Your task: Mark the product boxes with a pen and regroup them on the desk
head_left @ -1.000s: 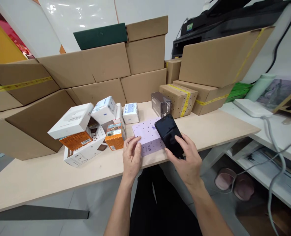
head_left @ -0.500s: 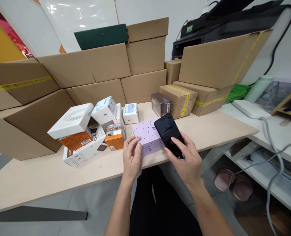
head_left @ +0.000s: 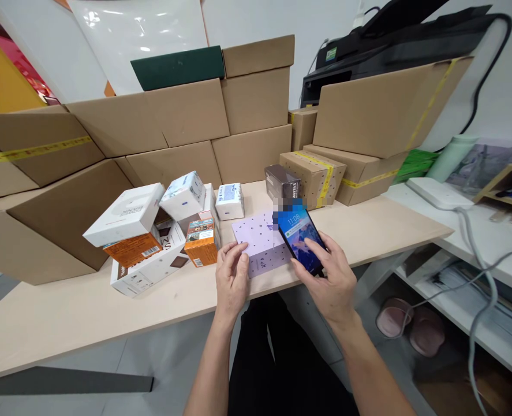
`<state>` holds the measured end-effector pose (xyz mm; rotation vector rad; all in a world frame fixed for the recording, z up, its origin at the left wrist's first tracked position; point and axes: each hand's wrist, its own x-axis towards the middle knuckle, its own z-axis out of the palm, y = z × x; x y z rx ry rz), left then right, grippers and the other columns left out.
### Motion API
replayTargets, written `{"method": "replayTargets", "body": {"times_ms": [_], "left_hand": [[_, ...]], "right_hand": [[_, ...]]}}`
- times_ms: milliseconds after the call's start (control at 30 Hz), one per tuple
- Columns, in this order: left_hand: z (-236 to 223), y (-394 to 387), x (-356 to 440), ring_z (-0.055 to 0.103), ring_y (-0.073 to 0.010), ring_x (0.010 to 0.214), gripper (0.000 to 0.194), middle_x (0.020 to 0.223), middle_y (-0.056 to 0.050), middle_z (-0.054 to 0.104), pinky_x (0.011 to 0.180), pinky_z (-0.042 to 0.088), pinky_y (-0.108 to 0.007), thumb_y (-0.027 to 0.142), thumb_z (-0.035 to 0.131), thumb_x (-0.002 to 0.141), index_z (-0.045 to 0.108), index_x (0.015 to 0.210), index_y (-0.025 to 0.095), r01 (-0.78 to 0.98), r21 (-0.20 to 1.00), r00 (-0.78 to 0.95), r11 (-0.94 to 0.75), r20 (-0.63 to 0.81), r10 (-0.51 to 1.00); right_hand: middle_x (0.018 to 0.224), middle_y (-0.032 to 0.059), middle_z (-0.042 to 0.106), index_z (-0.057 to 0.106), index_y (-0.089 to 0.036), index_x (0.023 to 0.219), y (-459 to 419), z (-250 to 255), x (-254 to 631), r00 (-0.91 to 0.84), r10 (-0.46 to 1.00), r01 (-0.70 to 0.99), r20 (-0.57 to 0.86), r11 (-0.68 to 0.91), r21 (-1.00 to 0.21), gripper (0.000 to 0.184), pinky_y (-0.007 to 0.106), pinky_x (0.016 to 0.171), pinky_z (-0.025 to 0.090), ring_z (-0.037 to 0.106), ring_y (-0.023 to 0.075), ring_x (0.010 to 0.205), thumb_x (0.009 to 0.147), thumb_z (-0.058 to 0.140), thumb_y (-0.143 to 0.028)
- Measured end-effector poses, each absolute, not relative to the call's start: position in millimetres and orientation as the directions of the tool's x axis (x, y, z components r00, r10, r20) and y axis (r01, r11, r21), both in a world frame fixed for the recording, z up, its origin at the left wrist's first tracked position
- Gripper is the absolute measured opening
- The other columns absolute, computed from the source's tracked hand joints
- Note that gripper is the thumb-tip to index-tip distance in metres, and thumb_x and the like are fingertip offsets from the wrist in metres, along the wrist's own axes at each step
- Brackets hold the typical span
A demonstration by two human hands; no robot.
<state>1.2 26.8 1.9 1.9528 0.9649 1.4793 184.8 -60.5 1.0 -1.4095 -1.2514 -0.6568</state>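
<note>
My right hand (head_left: pixel 331 283) holds a smartphone (head_left: pixel 299 231) by its lower end, with a finger over the glass. The lit screen shows a clock on a blue background; a pixelated patch covers its top corner. Under and behind the phone, a lilac patterned box (head_left: pixel 258 234) stands at the table's front edge. My left hand (head_left: pixel 232 274) is closed at that box's left front corner, fingers curled and thumb against it. To the left are an orange box (head_left: pixel 201 245) and a white tissue pack (head_left: pixel 230 201). A dark brown box (head_left: pixel 281 182) stands behind the phone.
Brown cartons (head_left: pixel 256 153) wall off the back of the wooden table (head_left: pixel 182 306). At left, a white box (head_left: pixel 126 214) lies on stacked boxes. A dotted carton (head_left: pixel 314 170) stands back right, near a black printer (head_left: pixel 394 55). Cables (head_left: pixel 485 260) hang by the right-hand shelf.
The phone's screen, black before, is now lit. Both hands and the lilac box have stayed almost where they were.
</note>
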Motion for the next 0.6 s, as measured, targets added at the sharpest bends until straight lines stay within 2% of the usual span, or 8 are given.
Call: {"method": "replayTargets", "body": {"times_ms": [133, 333, 467, 600], "left_hand": [[2, 26, 1, 0.052, -0.0215, 0.124, 0.028, 0.119, -0.009, 0.060, 0.107, 0.042, -0.038, 0.039, 0.052, 0.098, 0.069, 0.114, 0.025, 0.236, 0.750, 0.156, -0.618, 0.598, 0.786], [2, 26, 1, 0.052, -0.0224, 0.125, 0.029, 0.120, -0.009, 0.060, 0.107, 0.042, -0.040, 0.041, 0.052, 0.097, 0.069, 0.115, 0.026, 0.228, 0.760, 0.156, -0.609, 0.589, 0.793], [2, 26, 1, 0.053, -0.0227, 0.125, 0.029, 0.119, -0.009, 0.060, 0.107, 0.043, -0.040, 0.041, 0.053, 0.097, 0.070, 0.114, 0.026, 0.225, 0.763, 0.152, -0.606, 0.587, 0.795], [2, 25, 2, 0.053, -0.0226, 0.125, 0.028, 0.119, -0.009, 0.061, 0.107, 0.043, -0.040, 0.041, 0.052, 0.097, 0.070, 0.114, 0.026, 0.216, 0.767, 0.146, -0.604, 0.587, 0.797]], "right_hand": [[0.129, 0.0131, 0.062, 0.064, -0.024, 0.125, -65, 2, 197, 0.321, 0.341, 0.921, 0.884, 0.104, -0.375, 0.043, 0.044, 0.103, 0.054, 0.065, 0.0265, 0.116, 0.083, 0.073, -0.027], [0.126, 0.0142, 0.064, 0.064, -0.020, 0.125, -74, 2, 253, 0.490, 0.419, 0.868, 0.764, -0.156, -0.472, 0.044, 0.046, 0.105, 0.048, 0.061, 0.0291, 0.119, 0.087, 0.064, -0.041], [0.121, 0.0151, 0.066, 0.057, -0.018, 0.134, -71, -5, 306, 0.491, 0.592, 0.870, 0.639, -0.298, -0.393, 0.053, 0.048, 0.100, 0.047, 0.061, 0.0316, 0.114, 0.087, 0.058, -0.043], [0.111, 0.0201, 0.068, 0.052, -0.014, 0.139, -64, -5, 343, 0.525, 0.740, 0.850, 0.420, -0.438, -0.292, 0.063, 0.048, 0.088, 0.049, 0.064, 0.0356, 0.102, 0.085, 0.058, -0.045]]}}
